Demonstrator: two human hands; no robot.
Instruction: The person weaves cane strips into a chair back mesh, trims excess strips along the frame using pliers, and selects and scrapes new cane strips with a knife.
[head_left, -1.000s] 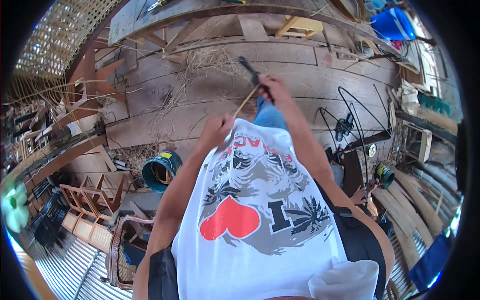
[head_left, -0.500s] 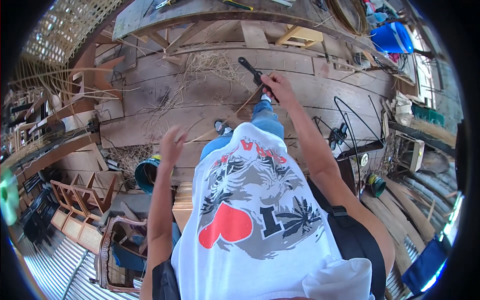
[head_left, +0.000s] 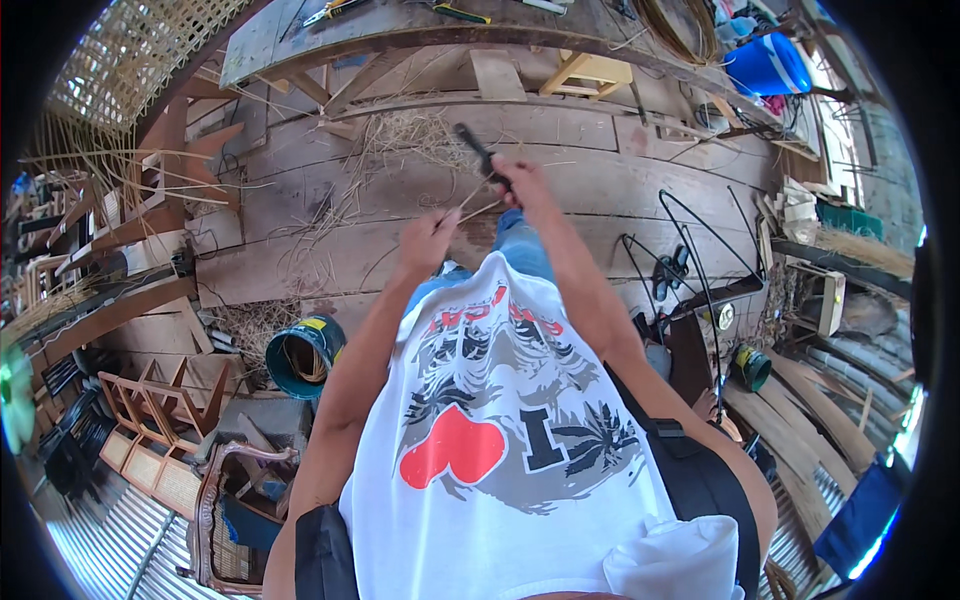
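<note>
1. Right hand (head_left: 520,180) clenched on the handle of a dark knife (head_left: 478,152); the blade sticks out toward 11 o'clock from the fist.
2. Left hand (head_left: 428,240) pinched shut on a thin pale cane strip (head_left: 470,203). The strip runs up toward 1 o'clock to the right hand, where it meets the knife.
3. Both hands are held out in front of the body, near each other, the right one higher in view. The strip bridges them.
4. Below the hands: a knee in blue jeans (head_left: 520,245), then a white printed shirt (head_left: 500,440) filling the lower centre.
5. Under it all is a worn plank floor (head_left: 300,230). Loose straw-like fibre scraps (head_left: 420,130) lie at 11 o'clock from the hands.
6. At 8 o'clock from the hands, well apart: a blue bucket (head_left: 303,355) with coiled cane inside.
7. At 12 o'clock: a long wooden desk (head_left: 420,25) with hand tools on top and a small pale wooden stool (head_left: 590,75) under it.
8. At 1 o'clock, far off: a blue barrel (head_left: 768,65).
9. At 3 o'clock: a black bent metal frame (head_left: 700,260) standing on the floor.
10. At 8 o'clock, farther out: wooden chair frames (head_left: 150,420), one with a woven cane panel.
</note>
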